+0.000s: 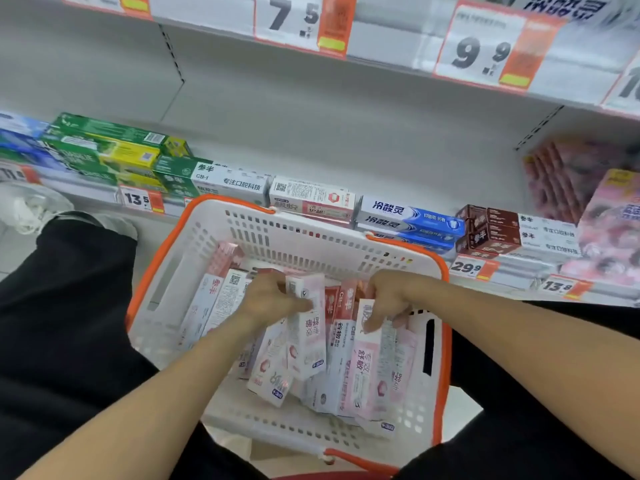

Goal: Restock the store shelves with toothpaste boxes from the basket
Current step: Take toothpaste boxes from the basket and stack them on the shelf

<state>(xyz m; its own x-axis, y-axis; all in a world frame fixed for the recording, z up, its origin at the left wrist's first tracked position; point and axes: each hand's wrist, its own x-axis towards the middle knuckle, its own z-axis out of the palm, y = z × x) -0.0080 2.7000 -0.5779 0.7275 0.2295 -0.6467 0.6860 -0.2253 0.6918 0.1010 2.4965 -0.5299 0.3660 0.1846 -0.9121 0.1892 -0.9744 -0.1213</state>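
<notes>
A white basket [194,258] with an orange rim sits between my knees, in front of the low shelf. Several pink and white toothpaste boxes lie jumbled inside it. My left hand [270,299] is down in the basket, fingers closed around the top end of one pink-white toothpaste box [308,341] that stands tilted. My right hand [388,299] grips the top of another pink toothpaste box [367,368] beside it. A pink box [223,261] leans against the basket's left wall.
The low shelf [346,140] behind the basket carries green boxes [114,150] at left, white boxes [311,197] and blue boxes [412,218] in the middle, brown boxes [488,230] and pink packs [602,216] at right. Much of its back stands bare. Price tags [481,50] hang above.
</notes>
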